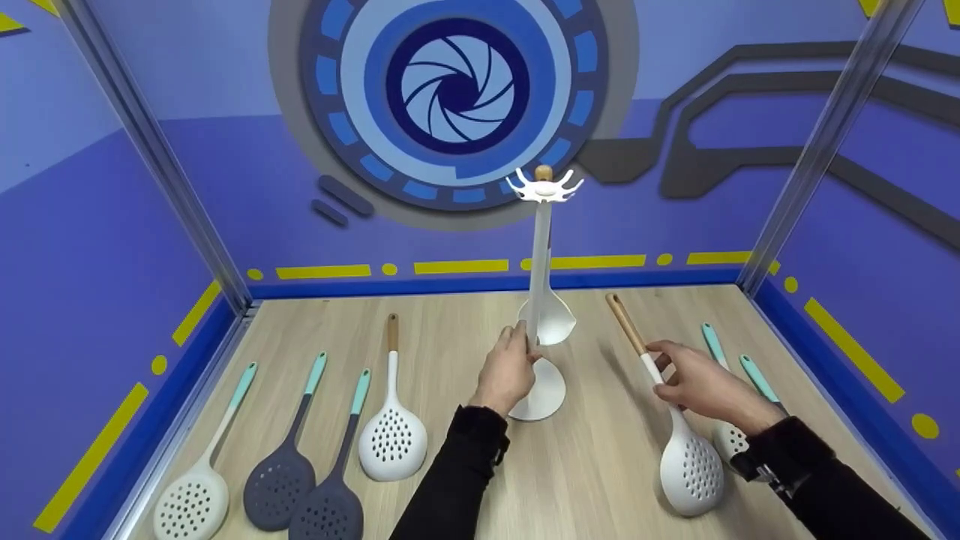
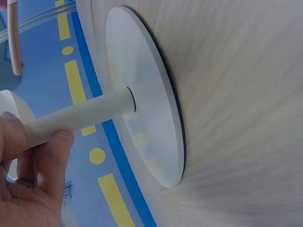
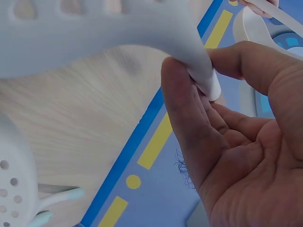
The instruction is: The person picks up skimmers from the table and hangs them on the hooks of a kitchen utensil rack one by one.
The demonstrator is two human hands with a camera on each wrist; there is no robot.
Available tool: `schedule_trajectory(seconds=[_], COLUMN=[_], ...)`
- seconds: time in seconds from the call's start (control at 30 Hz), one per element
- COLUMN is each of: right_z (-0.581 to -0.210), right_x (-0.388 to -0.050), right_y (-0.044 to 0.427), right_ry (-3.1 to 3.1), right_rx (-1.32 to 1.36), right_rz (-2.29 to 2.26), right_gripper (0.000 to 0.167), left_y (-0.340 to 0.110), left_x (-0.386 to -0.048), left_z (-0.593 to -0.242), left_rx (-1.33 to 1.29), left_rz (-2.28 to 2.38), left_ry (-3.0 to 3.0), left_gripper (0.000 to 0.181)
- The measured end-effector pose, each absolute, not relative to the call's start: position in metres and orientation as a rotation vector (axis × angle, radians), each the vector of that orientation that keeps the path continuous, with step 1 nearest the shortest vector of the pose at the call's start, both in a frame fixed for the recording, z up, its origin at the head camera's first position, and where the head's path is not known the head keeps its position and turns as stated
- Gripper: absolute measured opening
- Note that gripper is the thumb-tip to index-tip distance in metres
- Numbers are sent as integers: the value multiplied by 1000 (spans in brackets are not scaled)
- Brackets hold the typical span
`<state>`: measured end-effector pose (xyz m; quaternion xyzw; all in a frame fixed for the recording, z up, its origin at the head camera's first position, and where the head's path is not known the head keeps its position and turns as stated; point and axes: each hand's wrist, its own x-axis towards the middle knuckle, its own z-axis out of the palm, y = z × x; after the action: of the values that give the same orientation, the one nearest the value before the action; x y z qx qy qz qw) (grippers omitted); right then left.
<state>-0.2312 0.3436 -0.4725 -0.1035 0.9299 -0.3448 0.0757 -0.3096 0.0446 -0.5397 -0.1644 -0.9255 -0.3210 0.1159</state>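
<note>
White plastic or coated metal, it is hard to tell which, forms an upright utensil stand point(image 1: 538, 262) with a round flat base, a slim post and a crown of curved hooks under a wooden knob, standing on a pale wood-grain table point(image 1: 592, 480). The person's left hand point(image 1: 506, 371) grips its post low down, fingers curled round it and thumb pressed against it. Just behind the post is a white ladle point(image 1: 559, 319), bowl downward. To the stand's right, the right hand point(image 1: 701, 382) pinches between thumb and fingertips the neck of a white perforated skimmer with a wooden handle point(image 1: 681, 457); the handle tilts up and away. Farther right of the stand lie two mint-handled utensils point(image 1: 712, 343), partly hidden by that hand. Left of the stand, from near to far, lie a white wooden-handled skimmer point(image 1: 392, 435), two dark grey mint-handled skimmers point(image 1: 328, 510) and a cream mint-handled skimmer point(image 1: 196, 495).
</note>
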Motion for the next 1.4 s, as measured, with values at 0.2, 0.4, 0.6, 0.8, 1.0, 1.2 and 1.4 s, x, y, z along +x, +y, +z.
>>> schedule_trajectory(seconds=[0.2, 0.4, 0.6, 0.8, 1.0, 1.2, 1.4], right_z=[-467, -461, -455, -450, -445, -440, -437], right_x=[-233, -236, -240, -244, -248, -250, -254], right_y=[346, 348, 348, 348, 347, 347, 348], right_ry=[2810, 2834, 2879, 2905, 2933, 2952, 2984], right_rx=[-318, -297, -308, -325, -331, -347, -378], right_rz=[-1026, -1022, -1003, -1018, -1016, -1038, -1068], right_gripper=[65, 63, 59, 54, 48, 45, 44], left_y=[45, 45, 46, 46, 46, 46, 47], left_x=[-311, -311, -311, -310, -310, -310, -310], left_z=[-541, -541, -540, -539, -539, -539, -538], left_rx=[-479, -463, -456, -448, -454, -436, -425], left_rz=[-943, -969, -976, -977, -966, -966, -978], left_ry=[-2715, -2740, -2731, -2762, -2751, -2770, -2782], left_gripper=[56, 60, 59, 63, 62, 63, 63])
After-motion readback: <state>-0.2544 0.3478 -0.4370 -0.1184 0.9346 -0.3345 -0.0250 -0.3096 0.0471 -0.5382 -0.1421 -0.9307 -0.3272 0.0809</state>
